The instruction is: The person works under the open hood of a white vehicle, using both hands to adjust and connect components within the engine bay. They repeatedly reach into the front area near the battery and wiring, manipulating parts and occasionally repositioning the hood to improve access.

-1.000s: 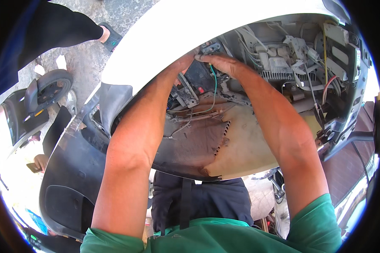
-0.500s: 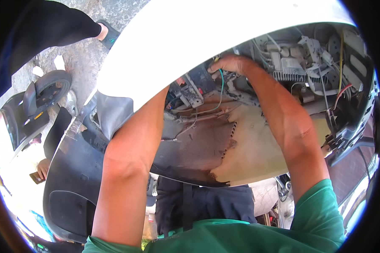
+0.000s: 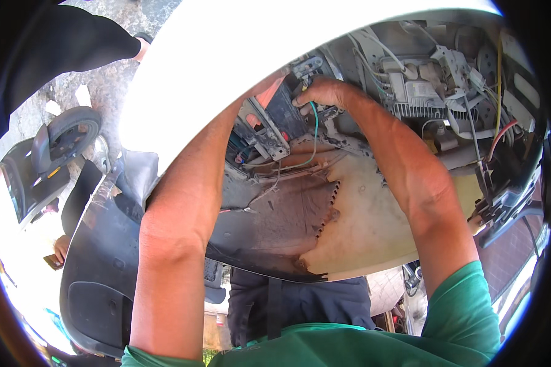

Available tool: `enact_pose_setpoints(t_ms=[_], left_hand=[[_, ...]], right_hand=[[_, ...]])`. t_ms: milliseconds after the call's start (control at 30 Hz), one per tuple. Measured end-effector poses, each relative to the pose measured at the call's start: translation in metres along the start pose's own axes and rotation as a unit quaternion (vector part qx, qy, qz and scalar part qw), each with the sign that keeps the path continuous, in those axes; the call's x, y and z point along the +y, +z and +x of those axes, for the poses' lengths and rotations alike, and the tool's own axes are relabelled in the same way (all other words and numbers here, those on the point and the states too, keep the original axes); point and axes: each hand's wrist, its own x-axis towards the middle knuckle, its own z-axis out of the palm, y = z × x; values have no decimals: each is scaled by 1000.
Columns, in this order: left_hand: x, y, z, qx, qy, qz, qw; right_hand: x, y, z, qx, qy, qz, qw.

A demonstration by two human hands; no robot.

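Note:
My right hand (image 3: 324, 93) reaches into the cavity under a glossy white panel (image 3: 196, 67). Its fingers are curled together at the top corner of a dark box-shaped part (image 3: 286, 113); what they pinch is too small to make out. A thin green wire (image 3: 316, 131) hangs down from just below those fingertips. My left forearm (image 3: 180, 202) runs up beneath the white panel's edge, which hides the fingers of my left hand. Close to the left wrist sits a metal bracket (image 3: 264, 131) with a reddish part behind it.
Below the cavity lies a curved, stained panel (image 3: 361, 214) with a torn brown sheet. Finned metal parts (image 3: 419, 95) and cables fill the right side. A dark plastic panel (image 3: 98, 263) stands at left, near a wheel (image 3: 76, 131) and another person's dark-clothed leg (image 3: 73, 49).
The view has shifted, so the white panel sits further up and left and more of the dark box shows. My right hand stays at the box's corner.

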Motion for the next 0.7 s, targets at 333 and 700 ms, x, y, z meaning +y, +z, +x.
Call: enact_pose_setpoints(t_ms=[333,700], left_hand=[[4,4,-22,136,72,-3,988],[3,3,-28,109,26,-72,991]], right_hand=[[-4,-2,-1,-21,-23,-8,999],[-41,70,-94,360,-108,-434,819]])
